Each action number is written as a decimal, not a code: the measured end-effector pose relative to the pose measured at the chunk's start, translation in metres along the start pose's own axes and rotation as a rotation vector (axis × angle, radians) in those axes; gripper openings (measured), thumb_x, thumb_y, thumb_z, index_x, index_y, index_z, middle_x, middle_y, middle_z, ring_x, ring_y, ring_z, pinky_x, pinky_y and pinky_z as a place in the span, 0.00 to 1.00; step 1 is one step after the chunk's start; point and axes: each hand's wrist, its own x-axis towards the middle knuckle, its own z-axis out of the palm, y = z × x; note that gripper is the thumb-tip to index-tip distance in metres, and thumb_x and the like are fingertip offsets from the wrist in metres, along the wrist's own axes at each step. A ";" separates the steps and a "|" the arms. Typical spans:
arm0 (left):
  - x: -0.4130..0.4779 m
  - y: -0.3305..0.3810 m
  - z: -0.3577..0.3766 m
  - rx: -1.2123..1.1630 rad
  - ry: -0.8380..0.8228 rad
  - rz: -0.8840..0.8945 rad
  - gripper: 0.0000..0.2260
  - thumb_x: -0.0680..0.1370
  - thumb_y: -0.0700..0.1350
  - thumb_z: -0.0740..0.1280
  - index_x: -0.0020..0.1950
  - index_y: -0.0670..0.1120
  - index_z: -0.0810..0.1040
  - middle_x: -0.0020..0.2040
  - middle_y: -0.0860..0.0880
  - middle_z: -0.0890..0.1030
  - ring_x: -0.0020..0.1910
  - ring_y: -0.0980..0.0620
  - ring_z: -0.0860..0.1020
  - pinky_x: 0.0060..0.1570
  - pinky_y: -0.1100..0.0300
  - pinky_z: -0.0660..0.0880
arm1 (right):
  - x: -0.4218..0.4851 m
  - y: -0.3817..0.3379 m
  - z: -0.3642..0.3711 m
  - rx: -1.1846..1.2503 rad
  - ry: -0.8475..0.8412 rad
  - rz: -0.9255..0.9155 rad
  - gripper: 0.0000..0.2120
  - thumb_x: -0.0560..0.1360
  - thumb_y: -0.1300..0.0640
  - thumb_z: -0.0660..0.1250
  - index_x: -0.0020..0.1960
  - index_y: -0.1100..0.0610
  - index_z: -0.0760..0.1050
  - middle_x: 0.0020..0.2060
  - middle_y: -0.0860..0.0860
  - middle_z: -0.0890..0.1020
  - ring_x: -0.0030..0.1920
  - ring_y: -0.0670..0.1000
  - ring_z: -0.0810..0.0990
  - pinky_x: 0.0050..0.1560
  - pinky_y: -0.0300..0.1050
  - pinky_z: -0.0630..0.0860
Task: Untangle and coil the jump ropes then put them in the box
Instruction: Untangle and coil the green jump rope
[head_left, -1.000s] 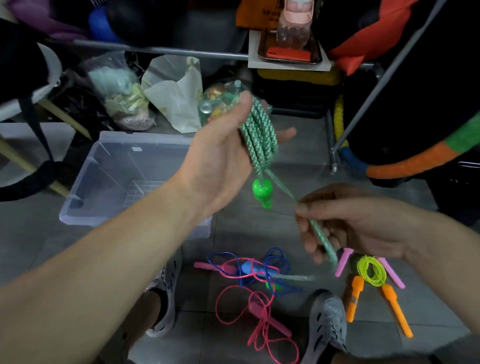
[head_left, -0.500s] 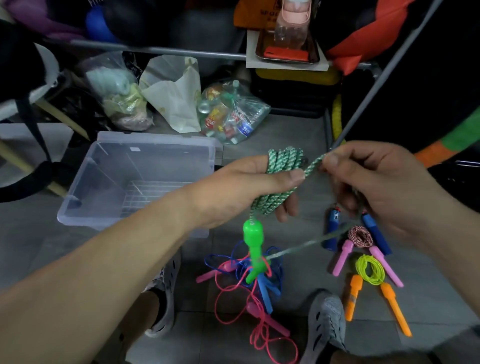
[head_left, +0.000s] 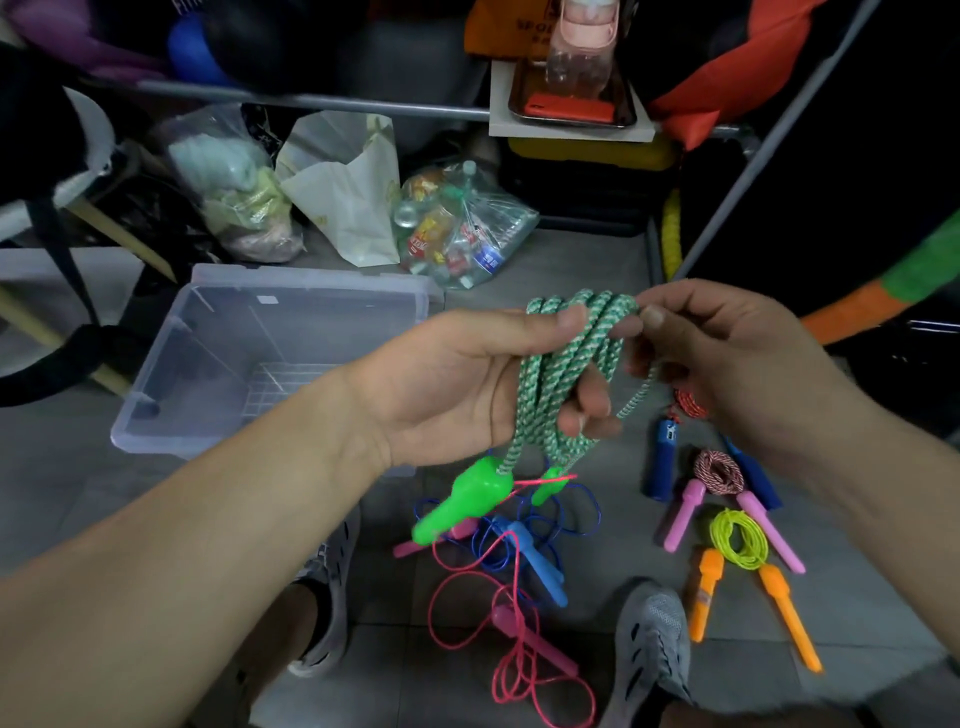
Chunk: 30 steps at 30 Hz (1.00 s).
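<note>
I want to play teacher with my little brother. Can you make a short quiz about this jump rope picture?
1. True or false: a coiled rope already lies in the clear plastic box.
2. The green braided jump rope hangs coiled over the left hand. The right hand: A) pinches that rope B) holds a blue handle C) touches the floor.
3. Fill in: the coiled yellow rope has ___ handles.
Key: 1 false; 2 A; 3 orange.
</note>
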 end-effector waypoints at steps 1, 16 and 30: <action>-0.001 0.002 0.001 -0.033 -0.005 0.019 0.28 0.79 0.48 0.62 0.75 0.34 0.65 0.40 0.43 0.80 0.35 0.50 0.78 0.71 0.40 0.66 | -0.001 0.000 0.001 -0.053 -0.024 0.014 0.07 0.76 0.55 0.65 0.48 0.56 0.81 0.35 0.49 0.85 0.36 0.46 0.79 0.39 0.36 0.76; 0.007 0.016 -0.010 -0.161 0.274 0.376 0.14 0.82 0.48 0.57 0.66 0.44 0.67 0.57 0.40 0.83 0.55 0.42 0.82 0.70 0.48 0.70 | -0.013 0.013 0.022 -0.138 -0.231 0.179 0.04 0.79 0.63 0.65 0.51 0.59 0.78 0.31 0.54 0.82 0.34 0.55 0.81 0.41 0.44 0.80; 0.014 -0.020 -0.009 0.531 0.477 0.019 0.31 0.68 0.69 0.72 0.63 0.50 0.80 0.63 0.54 0.81 0.62 0.57 0.78 0.69 0.58 0.69 | -0.017 -0.003 0.011 -0.279 -0.201 -0.058 0.06 0.74 0.61 0.71 0.39 0.61 0.80 0.29 0.57 0.79 0.27 0.52 0.74 0.28 0.48 0.75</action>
